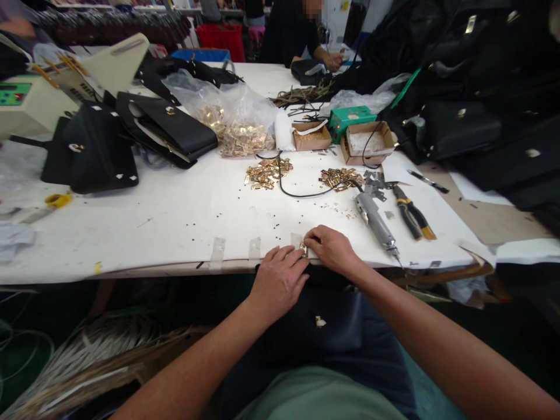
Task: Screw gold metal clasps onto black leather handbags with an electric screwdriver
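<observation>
A small gold metal plate [303, 249] lies at the front edge of the white table [166, 233], between my two hands. My left hand [280, 279] rests flat, fingers stretched out, with its fingertips against the plate's left side. Thumb and fingers of my right hand [331, 248] are pinched together at the plate's upper right; whatever is between them is hidden. On my lap, below the table edge, sits a black bag [301, 332] with a small gold fitting [321, 321]. Its upper part is partly covered by my hands.
A grey electric screwdriver [377, 224] and yellow-black pliers [413, 213] lie right. Farther back are gold hardware piles [268, 174], a green box [347, 121], cardboard boxes [367, 143] and a plastic bag [247, 131]. Black bags [98, 149] flank the table; a person [289, 35] sits opposite.
</observation>
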The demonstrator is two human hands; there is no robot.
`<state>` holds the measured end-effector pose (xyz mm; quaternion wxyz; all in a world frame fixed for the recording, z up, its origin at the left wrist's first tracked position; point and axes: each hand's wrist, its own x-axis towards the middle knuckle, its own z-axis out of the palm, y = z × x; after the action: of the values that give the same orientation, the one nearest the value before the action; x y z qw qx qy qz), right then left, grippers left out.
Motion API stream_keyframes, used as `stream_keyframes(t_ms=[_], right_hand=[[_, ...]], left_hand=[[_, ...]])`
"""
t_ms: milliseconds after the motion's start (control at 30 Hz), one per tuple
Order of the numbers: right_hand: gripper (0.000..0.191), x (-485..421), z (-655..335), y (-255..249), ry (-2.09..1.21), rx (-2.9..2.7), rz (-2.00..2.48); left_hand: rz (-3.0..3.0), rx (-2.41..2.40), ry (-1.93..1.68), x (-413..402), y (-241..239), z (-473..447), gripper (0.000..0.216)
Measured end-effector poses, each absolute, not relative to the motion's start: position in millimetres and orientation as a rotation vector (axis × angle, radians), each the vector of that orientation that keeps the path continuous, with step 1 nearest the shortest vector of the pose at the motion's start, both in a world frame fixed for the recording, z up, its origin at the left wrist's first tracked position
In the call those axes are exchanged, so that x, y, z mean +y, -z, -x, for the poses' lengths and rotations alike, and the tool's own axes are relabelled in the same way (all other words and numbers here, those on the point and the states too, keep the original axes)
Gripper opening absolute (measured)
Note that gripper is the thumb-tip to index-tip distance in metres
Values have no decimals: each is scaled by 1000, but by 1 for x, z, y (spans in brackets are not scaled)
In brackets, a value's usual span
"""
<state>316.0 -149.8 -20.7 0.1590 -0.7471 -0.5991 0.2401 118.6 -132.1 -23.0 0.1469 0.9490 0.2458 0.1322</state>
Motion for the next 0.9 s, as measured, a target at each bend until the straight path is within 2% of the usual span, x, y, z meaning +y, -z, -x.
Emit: stream_keyframes(t_ms=[133,467,667,767,833,900], right_hand=[[17,-149,-313,20,-673,-1707,2165],[18,-147,-313,20,-689,-1628,2122],[13,-153,-318,12,-637,-1620,2025],[19,-169,-349,1,-369,-1523,2015],[27,-182,-381,-6,-96,-1445,2165],[43,-192,-414,-9,45,-1379,2397]], left_hand=[[-2742,709,-388,-129,23,-120,41],[-2848,759,-396,-132,19,-123,40],[-2867,732,-377,-129,16,-124,42],[-2865,725,-396,-128,17,-123,42],[-2863,724,-413,-128,18,-122,41],[-2858,725,-422,-128,20,-122,39]])
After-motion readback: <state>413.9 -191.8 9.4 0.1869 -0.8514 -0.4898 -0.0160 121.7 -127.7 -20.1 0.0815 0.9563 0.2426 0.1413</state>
